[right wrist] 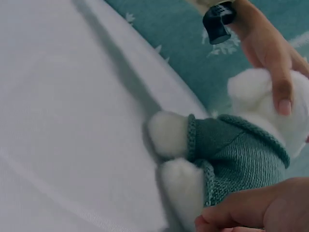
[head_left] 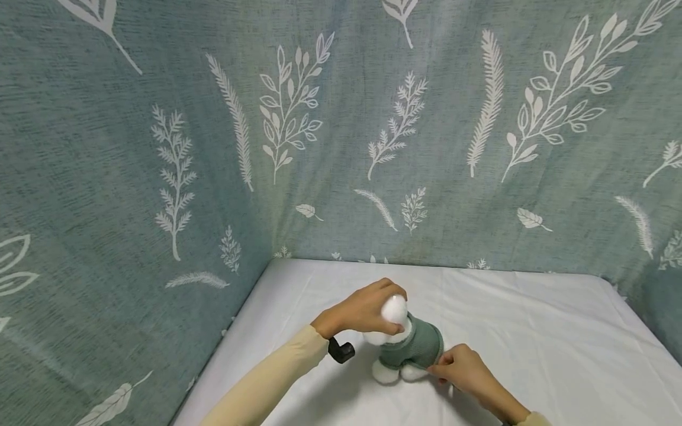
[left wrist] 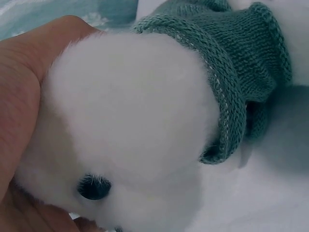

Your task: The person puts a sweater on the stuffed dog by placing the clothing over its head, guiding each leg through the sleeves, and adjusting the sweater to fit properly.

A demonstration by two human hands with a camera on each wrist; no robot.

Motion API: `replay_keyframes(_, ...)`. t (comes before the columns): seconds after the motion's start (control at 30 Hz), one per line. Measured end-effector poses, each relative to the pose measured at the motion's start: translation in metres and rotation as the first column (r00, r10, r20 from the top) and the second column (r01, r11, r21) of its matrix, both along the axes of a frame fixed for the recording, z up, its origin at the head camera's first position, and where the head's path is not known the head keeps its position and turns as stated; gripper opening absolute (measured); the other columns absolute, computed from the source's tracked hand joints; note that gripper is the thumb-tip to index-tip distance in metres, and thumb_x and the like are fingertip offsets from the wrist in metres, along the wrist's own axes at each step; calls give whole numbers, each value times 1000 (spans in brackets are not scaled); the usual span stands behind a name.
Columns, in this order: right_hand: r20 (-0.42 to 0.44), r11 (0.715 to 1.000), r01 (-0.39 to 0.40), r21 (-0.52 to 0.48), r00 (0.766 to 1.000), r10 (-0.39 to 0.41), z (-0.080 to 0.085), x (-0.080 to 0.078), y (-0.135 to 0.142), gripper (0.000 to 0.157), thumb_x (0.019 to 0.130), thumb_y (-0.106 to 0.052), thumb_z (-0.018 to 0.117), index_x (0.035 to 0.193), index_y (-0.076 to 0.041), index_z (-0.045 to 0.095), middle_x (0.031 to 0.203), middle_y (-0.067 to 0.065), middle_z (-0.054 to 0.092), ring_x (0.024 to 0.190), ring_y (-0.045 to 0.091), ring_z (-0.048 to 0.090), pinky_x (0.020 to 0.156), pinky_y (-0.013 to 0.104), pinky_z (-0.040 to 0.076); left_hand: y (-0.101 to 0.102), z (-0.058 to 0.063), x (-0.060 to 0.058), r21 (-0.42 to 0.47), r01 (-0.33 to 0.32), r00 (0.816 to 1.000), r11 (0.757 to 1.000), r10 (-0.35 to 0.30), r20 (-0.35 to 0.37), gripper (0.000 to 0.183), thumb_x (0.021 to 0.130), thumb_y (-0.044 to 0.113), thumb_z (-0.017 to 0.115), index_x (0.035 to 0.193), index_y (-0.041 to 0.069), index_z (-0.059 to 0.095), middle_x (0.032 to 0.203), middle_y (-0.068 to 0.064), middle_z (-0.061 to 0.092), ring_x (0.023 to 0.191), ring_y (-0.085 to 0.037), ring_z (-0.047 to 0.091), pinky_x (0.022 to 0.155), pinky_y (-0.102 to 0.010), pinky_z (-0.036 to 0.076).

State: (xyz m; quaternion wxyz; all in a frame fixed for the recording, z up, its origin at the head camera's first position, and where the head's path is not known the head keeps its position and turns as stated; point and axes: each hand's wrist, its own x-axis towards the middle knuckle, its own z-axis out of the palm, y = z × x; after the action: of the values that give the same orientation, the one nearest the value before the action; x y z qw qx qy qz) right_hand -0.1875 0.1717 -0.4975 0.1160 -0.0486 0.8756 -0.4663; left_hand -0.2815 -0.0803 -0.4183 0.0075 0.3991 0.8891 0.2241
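Note:
A white plush toy with a dark round eye wears a green knitted sweater. My left hand grips the toy's head, its thumb across one side in the right wrist view. The sweater's rolled collar circles the neck. At the other end my right hand pinches the sweater's lower edge beside a white paw. A second paw pokes out of the knit close by. Both paws sit low, against the white sheet in the head view.
A white sheet covers the table. Green curtains with white leaf prints hang along its back and left side. A black wrist mount sits at my left wrist, beside a cream sleeve.

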Motion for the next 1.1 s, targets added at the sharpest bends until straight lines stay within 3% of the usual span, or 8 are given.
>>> replay_keyframes(0.17,-27,999,-31,29,999,32,-4,-1,5,33,83,-12,78,57,-12,58,53,-3,53,47,8,34,47,24,31,-2,1,1,1,-1,1000,1000,1,2,52,82,41,82,127,25,62,125,5,55,102,-9,58,75,-26,52)
replay_keyframes(0.37,31,995,-98,18,995,98,1,-6,10,34,89,-23,78,62,-10,63,60,2,63,44,6,32,45,24,32,-3,1,-2,16,14,1000,1000,-14,8,54,82,44,82,129,26,62,125,4,56,102,-9,58,75,-27,53)
replay_keyframes(0.53,65,987,-159,19,985,157,11,-6,12,39,96,-35,72,70,-7,71,60,1,63,42,6,32,47,26,36,-8,0,-8,123,17,991,992,-33,128,50,92,52,73,131,24,60,124,6,61,104,-8,61,81,-28,54)
replay_keyframes(0.67,61,988,-156,-7,986,156,20,-5,11,41,97,-40,71,75,-5,70,61,2,63,43,8,32,47,27,36,-15,-3,-18,261,-44,962,964,-29,270,40,107,49,51,133,21,63,129,6,64,117,-11,60,97,-34,50)
replay_keyframes(0.77,39,987,-148,-59,988,151,24,-6,9,40,97,-40,72,79,-4,68,63,3,63,44,10,33,47,27,35,-23,-9,-27,344,-142,916,928,-8,401,45,111,47,38,131,17,66,129,3,65,121,-16,59,102,-39,47)
replay_keyframes(0.87,8,985,-144,-91,989,146,26,-8,4,36,97,-39,71,84,-6,69,63,3,63,44,10,34,46,26,32,-31,-20,-37,358,-215,868,909,9,497,44,113,41,37,127,14,69,124,-1,67,115,-19,62,96,-41,50)
replay_keyframes(1.0,-32,986,-135,-102,991,133,28,-9,-4,28,99,-34,69,89,-8,75,63,1,64,42,7,32,43,23,30,-39,-36,-49,270,-215,841,939,37,540,30,112,20,45,125,13,72,121,0,69,109,-18,64,91,-43,53)
replay_keyframes(1.1,-39,984,-136,-119,990,132,27,-7,-10,25,100,-30,68,94,-7,77,63,1,65,41,6,32,42,21,31,-42,-46,-54,204,-167,844,964,33,535,37,103,-2,50,125,15,74,122,1,70,113,-19,64,95,-44,52)
